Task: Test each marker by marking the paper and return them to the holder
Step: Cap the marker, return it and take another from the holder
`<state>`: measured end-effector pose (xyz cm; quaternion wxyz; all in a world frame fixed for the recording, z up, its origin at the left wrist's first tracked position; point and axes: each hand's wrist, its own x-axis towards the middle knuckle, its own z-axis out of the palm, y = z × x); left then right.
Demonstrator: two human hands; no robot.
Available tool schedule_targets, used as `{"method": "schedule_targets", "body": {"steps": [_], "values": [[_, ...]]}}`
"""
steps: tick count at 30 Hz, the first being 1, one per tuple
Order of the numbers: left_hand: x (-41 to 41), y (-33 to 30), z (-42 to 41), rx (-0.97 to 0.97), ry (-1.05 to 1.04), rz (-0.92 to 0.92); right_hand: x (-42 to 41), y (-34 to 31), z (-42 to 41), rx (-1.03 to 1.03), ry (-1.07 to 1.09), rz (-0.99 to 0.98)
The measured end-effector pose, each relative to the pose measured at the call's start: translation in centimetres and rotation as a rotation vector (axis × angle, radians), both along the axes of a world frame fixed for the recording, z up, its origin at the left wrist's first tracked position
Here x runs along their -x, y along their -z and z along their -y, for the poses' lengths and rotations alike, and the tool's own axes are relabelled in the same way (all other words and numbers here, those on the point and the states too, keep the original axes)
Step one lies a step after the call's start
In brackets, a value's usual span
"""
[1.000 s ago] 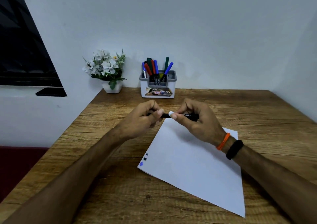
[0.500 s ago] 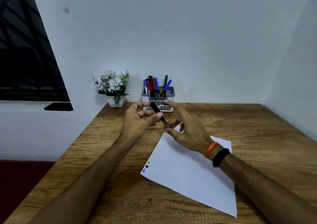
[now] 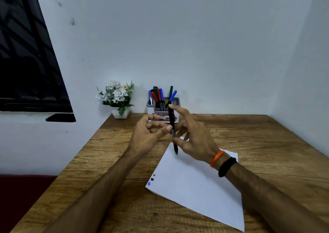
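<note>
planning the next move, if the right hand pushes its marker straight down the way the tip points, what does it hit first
Most likely the paper. The right hand holds the marker nearly upright, green tip just above the sheet's far corner, though the exact gap is unclear.

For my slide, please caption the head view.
Right hand holds a marker, tip down, above the paper; left hand beside it.

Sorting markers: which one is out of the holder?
The black-barrelled, green-tipped marker, upright in the right hand; the others stand in the grey plastic holder.
</note>
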<state>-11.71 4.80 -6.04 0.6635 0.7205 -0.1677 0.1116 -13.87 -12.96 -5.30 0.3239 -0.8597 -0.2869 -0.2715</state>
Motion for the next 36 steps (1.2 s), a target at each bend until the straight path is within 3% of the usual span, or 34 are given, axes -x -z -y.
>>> {"method": "schedule_targets", "body": {"steps": [3,9,11,16,27,34,36], "values": [[-0.7,0.9,-0.8,-0.192,-0.038,-0.011,-0.7,-0.5,0.5,-0.065,0.034,-0.033],[-4.0,2.5,-1.2,-0.911,-0.247,0.021,-3.9,-1.7,1.6,-0.182,0.117,-0.092],[-5.2,3.4,-1.1,-1.039,-0.243,0.057,-5.2,-2.5,1.8,-0.187,0.15,-0.086],[-6.3,4.7,-1.3,-1.132,-0.222,0.031,-9.0,-4.4,2.3,-0.188,0.23,-0.024],[-6.7,5.0,-1.5,-1.142,-0.247,0.057,-16.7,-4.9,1.2,-0.268,0.309,0.033],[-6.5,4.8,-1.4,-1.148,-0.247,0.059,-17.3,-2.8,1.4,0.023,0.445,-0.094],[-6.5,4.8,-1.4,-1.148,-0.247,0.059,-17.1,-2.0,1.7,0.001,0.432,-0.128]]}}
